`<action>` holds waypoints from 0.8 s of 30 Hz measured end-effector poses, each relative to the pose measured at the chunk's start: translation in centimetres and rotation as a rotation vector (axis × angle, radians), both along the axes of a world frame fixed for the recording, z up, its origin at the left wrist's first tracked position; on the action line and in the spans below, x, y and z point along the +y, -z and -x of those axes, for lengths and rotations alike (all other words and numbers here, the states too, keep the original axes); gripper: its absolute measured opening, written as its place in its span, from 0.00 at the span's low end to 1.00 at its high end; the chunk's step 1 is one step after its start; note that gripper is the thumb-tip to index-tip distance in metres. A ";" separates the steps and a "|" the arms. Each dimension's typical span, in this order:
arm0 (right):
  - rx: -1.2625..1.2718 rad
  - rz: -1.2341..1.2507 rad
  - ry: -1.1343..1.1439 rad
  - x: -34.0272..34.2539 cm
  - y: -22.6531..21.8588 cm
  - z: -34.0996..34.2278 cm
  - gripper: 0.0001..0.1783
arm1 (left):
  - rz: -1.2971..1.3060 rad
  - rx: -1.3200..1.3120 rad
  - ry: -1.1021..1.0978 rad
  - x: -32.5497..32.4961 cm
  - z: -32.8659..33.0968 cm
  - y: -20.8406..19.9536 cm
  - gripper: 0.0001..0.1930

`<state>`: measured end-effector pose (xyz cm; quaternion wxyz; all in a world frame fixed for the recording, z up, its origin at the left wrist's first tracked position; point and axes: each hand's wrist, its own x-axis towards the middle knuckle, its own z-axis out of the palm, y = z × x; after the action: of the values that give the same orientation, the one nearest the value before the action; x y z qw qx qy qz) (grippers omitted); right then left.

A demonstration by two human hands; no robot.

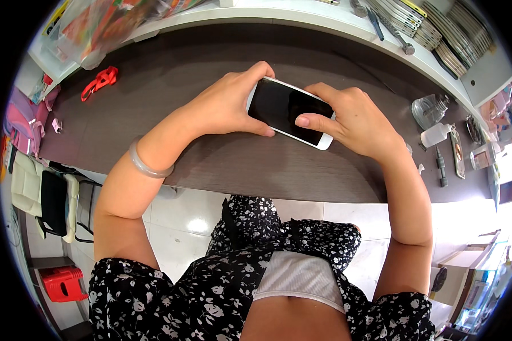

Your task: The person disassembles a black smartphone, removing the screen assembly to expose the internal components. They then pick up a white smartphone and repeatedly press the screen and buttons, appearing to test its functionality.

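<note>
A white-framed smartphone (276, 108) with a dark screen is held sideways over the dark brown desk (256, 165), its right end lower in view. My left hand (233, 102) grips the phone's left end between thumb and fingers, the thumb at the near edge. Around the right end, my right hand (350, 116) has its fingers at the far edge, and its thumb lies over the dark screen. Whether the phone touches the desk I cannot tell.
At the right stand a glass jar (429, 111), a small white bottle (436, 135), a screwdriver (441, 167) and a narrow phone part (457, 153). Stacked phone frames (455, 34) fill the shelf at the far right. A red strap (99, 82) lies left, below a plastic bag (108, 28).
</note>
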<state>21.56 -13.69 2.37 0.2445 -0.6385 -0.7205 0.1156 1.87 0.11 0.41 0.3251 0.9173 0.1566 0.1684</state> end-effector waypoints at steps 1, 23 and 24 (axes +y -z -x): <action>0.000 -0.002 0.001 0.0 0.0 0.0 0.33 | -0.004 0.001 0.001 0.0 0.0 0.1 0.35; 0.012 0.004 -0.011 0.1 -0.1 -0.2 0.33 | -0.036 -0.009 0.018 0.3 0.0 0.3 0.35; 0.011 0.001 -0.013 0.1 -0.1 -0.2 0.33 | -0.037 -0.007 0.017 0.3 0.0 0.3 0.35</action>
<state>21.78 -13.62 2.47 0.2475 -0.6331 -0.7233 0.1213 1.88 0.42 0.11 0.3099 0.9239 0.1447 0.1716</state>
